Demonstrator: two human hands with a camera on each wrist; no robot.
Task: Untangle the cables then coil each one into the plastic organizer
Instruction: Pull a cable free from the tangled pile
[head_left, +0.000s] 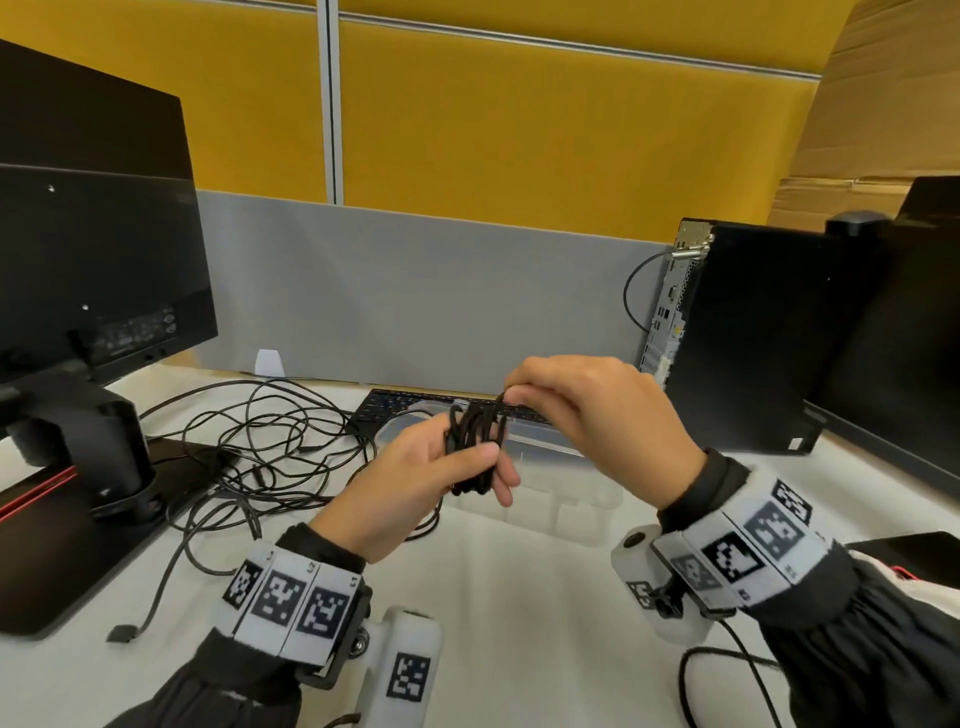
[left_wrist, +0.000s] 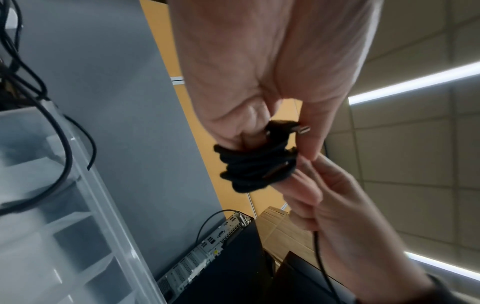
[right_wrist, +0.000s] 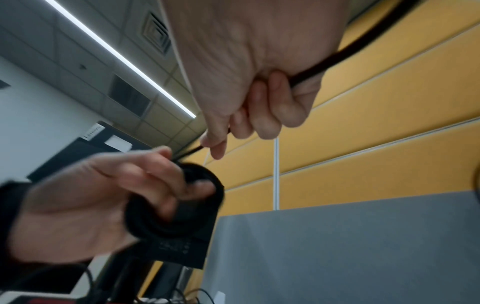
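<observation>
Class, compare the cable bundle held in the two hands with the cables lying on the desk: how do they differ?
The coiled cable is wound into tight loops; the loose cables sprawl in a tangle. The coiled cable is held above the desk by the left hand, with the right hand pinching its top; the loose cables lie untouched on the desk. Both are thin and black.

The head view looks forward and down over the desk at both hands. Each wrist view looks up past its own palm, very close. All three share the coiled black cable (head_left: 475, 444).
</observation>
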